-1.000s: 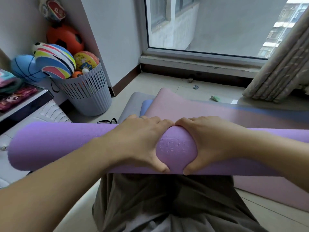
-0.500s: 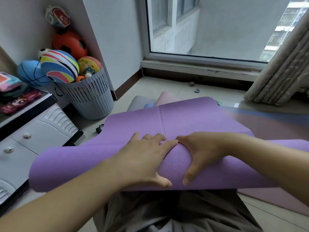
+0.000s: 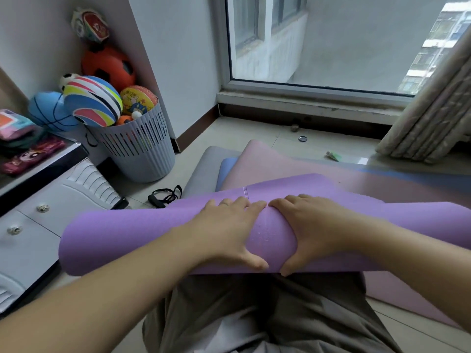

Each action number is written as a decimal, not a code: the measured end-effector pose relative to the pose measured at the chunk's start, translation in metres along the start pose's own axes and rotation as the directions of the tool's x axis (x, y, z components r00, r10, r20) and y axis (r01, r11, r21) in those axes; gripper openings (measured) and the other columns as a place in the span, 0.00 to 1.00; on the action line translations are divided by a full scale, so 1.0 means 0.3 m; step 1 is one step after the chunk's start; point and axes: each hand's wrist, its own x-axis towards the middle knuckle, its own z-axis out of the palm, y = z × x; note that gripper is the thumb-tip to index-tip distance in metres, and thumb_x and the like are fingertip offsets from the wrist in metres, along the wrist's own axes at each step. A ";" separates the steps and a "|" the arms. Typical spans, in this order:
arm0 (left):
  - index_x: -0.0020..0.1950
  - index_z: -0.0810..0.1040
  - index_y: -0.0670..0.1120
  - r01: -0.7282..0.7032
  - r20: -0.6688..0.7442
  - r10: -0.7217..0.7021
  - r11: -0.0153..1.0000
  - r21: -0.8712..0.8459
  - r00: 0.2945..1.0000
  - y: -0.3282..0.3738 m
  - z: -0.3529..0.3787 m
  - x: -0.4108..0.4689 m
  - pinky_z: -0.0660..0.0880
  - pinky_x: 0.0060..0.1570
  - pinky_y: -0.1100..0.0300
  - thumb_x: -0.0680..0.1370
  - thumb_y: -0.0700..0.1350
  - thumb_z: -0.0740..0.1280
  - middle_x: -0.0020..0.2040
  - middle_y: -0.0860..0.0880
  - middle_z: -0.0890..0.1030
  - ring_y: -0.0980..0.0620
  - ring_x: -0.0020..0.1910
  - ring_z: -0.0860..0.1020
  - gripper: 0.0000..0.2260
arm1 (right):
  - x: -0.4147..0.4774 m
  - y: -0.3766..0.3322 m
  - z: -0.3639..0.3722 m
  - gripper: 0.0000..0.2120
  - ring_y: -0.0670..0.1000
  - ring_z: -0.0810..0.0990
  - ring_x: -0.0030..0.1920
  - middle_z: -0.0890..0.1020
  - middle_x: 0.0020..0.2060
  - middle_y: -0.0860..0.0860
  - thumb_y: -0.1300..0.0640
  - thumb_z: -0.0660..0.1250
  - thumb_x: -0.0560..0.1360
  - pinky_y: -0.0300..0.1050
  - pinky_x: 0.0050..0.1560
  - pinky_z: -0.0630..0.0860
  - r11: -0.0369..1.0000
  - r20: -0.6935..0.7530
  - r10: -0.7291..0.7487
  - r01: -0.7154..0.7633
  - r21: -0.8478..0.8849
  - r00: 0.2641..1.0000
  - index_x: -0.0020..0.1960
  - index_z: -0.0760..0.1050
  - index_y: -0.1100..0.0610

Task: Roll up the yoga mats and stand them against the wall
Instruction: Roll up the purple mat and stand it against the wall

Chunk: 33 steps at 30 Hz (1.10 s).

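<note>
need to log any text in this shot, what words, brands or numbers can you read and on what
None can be read for certain.
Purple yoga mat: faint embossed marks between the left hand and right hand, too faint to read.
Small printed ball in the basket: cartoon print with lettering, too blurred.
Top ball: red emblem, unreadable.
Pink pouch on the cabinet: cartoon face, no legible words.

purple mat (image 3: 142, 240); pink mat (image 3: 280, 166); grey slatted basket (image 3: 137, 146); orange-black ball (image 3: 107, 64); striped multicolour ball (image 3: 94, 100)
</note>
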 end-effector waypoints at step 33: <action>0.77 0.50 0.53 -0.003 -0.055 0.005 0.999 0.043 0.998 0.002 0.010 -0.020 0.63 0.67 0.50 0.64 0.72 0.67 0.73 0.53 0.64 0.50 0.69 0.66 0.49 | 0.019 -0.001 -0.044 0.48 0.50 0.74 0.58 0.75 0.60 0.46 0.30 0.75 0.56 0.47 0.60 0.72 0.991 0.136 -0.017 -0.002 0.136 0.991 0.69 0.62 0.49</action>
